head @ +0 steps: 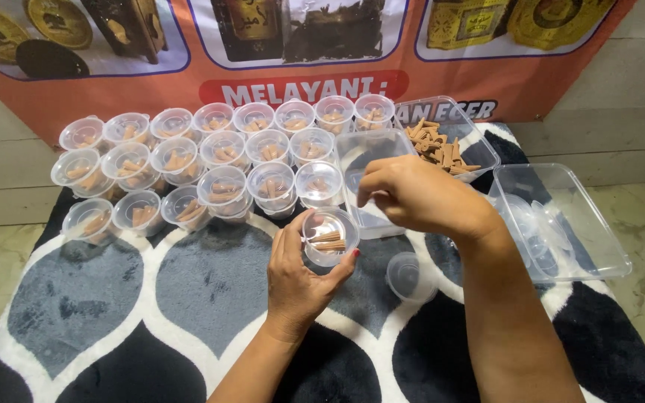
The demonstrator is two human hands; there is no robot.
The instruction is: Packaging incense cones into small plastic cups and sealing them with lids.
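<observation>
While the left hand (300, 272) cups a small clear cup (329, 236) of brown sticks, the right hand (416, 195) hovers just above with fingers curled narrow, filled cups (225, 153) crowding beyond both hands

Both forearms run off the bottom edge. The right hand (419, 195) hides its own fingertips and whatever they may pinch, and it covers part of the empty clear tray (363, 157) behind it. The left hand (300, 276) hides the far wall and base of the small clear cup (329, 236), so the sticks inside cannot be counted. The banner (98, 97) beyond the rug's far edge is cut by the top edge. Pieces in the farthest cups (293, 116) are too small to count. The rug (210, 291) runs off at the bottom.
</observation>
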